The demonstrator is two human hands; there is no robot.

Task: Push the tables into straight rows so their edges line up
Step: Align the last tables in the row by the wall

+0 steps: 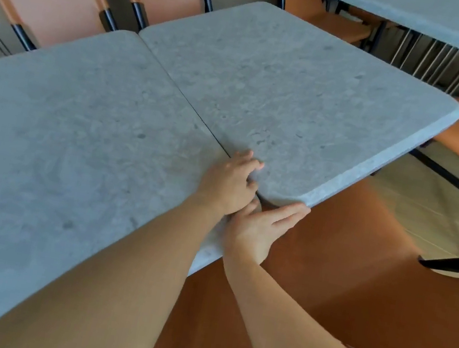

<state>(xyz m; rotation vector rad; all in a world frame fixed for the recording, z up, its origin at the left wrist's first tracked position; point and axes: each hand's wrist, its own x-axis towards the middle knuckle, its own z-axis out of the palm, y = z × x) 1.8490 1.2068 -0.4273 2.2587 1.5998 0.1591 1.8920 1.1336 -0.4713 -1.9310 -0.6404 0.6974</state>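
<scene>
At the far left, two orange fabric chairs with black frames (49, 4) stand against the beige wall behind the desks. In front of them the grey stone-patterned desk on the left (58, 143) fills the lower left of the view, and its right edge lies against the matching grey stone-patterned desk on the right (282, 91), with only a thin dark seam between them. At the near end of that seam the right desk's rounded corner sits slightly farther away than the left desk's, so the front edges are not quite flush. The left hand (228, 184) lies palm down across the seam, its grip released, fingers spread flat over both tops. Just beside it, the right hand (261, 228) presses its open fingers against the near edge of the right desk's corner, grasping nothing. Farther right, a third grey desk (433, 19) stands well apart over the orange-brown floor (355, 288).
</scene>
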